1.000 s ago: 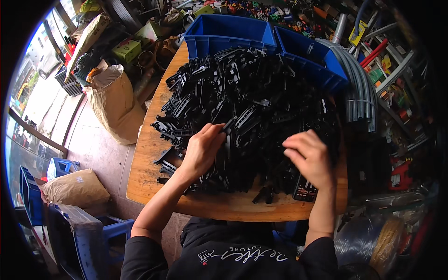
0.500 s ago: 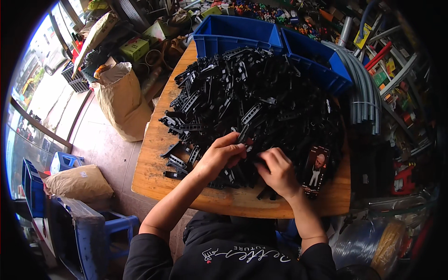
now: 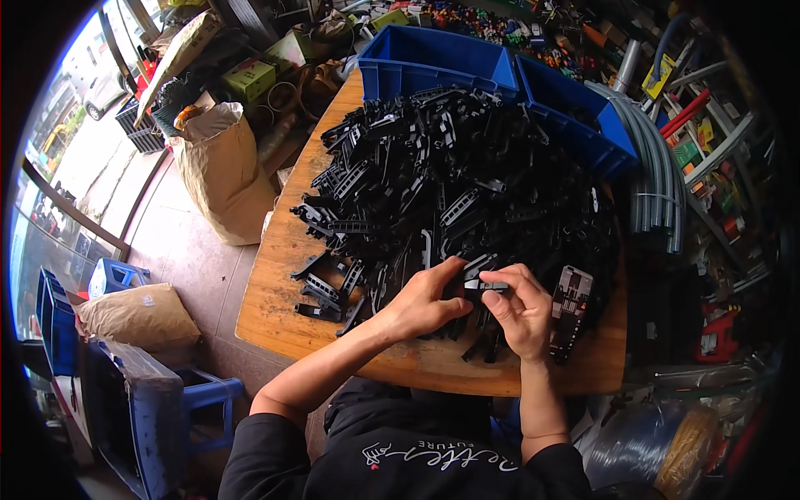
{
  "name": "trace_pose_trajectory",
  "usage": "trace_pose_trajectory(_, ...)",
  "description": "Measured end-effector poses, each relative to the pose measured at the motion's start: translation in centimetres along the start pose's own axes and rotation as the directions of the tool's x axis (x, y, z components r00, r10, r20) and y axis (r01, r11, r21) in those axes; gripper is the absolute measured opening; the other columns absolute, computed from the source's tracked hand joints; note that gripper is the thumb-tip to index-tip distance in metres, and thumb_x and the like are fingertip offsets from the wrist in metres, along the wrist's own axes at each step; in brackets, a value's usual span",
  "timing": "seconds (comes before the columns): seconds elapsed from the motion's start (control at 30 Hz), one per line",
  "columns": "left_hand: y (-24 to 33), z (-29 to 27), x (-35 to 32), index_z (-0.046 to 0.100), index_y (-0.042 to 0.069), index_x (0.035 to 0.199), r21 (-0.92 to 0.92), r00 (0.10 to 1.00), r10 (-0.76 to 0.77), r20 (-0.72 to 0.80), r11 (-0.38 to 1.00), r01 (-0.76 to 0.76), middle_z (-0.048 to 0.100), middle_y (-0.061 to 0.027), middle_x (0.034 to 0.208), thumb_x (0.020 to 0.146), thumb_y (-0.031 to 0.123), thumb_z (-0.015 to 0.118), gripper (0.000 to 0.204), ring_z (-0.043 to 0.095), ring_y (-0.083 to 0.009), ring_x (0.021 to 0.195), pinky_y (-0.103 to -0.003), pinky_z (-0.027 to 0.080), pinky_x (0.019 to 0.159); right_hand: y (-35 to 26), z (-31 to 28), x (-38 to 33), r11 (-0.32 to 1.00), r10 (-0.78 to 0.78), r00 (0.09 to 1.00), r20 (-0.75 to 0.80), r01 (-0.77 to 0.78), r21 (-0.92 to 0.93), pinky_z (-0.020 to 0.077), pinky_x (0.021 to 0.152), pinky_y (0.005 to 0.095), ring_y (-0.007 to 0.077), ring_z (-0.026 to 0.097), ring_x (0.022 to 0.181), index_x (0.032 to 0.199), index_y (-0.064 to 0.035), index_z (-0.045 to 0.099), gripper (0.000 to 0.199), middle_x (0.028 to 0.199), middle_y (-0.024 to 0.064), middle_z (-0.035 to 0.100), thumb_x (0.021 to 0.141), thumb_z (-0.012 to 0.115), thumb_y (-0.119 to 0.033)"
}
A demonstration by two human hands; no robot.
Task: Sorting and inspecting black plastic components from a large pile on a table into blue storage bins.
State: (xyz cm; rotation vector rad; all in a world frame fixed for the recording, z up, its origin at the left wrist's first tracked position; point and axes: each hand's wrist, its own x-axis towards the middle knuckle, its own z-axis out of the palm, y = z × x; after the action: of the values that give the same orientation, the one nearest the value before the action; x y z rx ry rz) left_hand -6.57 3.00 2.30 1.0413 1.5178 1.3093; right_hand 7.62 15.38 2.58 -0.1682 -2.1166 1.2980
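A wooden table [image 3: 275, 308] is carrying a sprawling heap of black plastic parts [image 3: 450, 183], which is covering most of its top and spilling toward the near edge. Two blue bins [image 3: 433, 58] are sitting at the far end, touching the heap. A phone [image 3: 571, 300] is lying at the heap's near right side. Bare wood is showing along the left and near edges.

We see glossy black plastic parts [image 3: 450, 192] heaped mid-frame on a warm brown wooden table [image 3: 275, 300], two bright blue bins [image 3: 433, 62] above, a tan paper sack [image 3: 221, 175] upper left, grey tubes [image 3: 654, 183] right.
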Motion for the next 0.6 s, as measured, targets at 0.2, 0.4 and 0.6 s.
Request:
trace_pose_trajectory(0.2, 0.1, 0.5, -0.1, 0.046, -0.004, 0.118, 0.15, 0.979, 0.201, -0.031, 0.97, -0.194, 0.058, -0.014, 0.085, 0.079, 0.013, 0.064, 0.047, 0.054, -0.0152, 0.076, -0.032, 0.044, 0.065, -0.1, 0.6, 0.1, 0.988, -0.066, 0.997, -0.04, 0.06, -0.139, 0.0484, 0.064, 0.0223, 0.0101, 0.058, 0.07, 0.105, -0.0002, 0.063, 0.026, 0.087, 0.0064, 0.063, 0.081, 0.069, -0.004)
trace_pose_trajectory(0.4, -1.1, 0.2, -0.2, 0.047, -0.004, 0.107, 0.319, 0.937, 0.348, 0.017, 0.887, -0.335, 0.056, -0.0189, 0.08, 0.083, 0.013, 0.064, 0.034, 0.058, -0.0319, 0.071, -0.037, 0.043, 0.06, -0.4, -0.1, -0.1, 0.998, 0.054, 0.999, 0.004, -0.053, -0.034, 0.0444, 0.069, 0.0205, 0.0094, 0.053, 0.077, 0.113, 0.001, 0.061, 0.035, 0.089, 0.0047, 0.057, 0.081, 0.07, -0.009)
trace_pose_trajectory(0.6, -0.6, 0.8, -0.8, 0.043, -0.002, 0.095, 0.277, 0.907, 0.42, 0.037, 0.868, -0.413, 0.054, -0.0216, 0.075, 0.086, 0.012, 0.061, 0.025, 0.055, -0.0421, 0.07, -0.042, 0.042, 0.056, -0.3, -0.6, 0.3, 0.995, 0.096, 0.995, 0.039, -0.097, 0.026, 0.0492, 0.069, 0.0245, 0.0134, 0.058, 0.077, 0.117, 0.0009, 0.055, 0.054, 0.099, 0.0079, 0.057, 0.077, 0.074, -0.029)
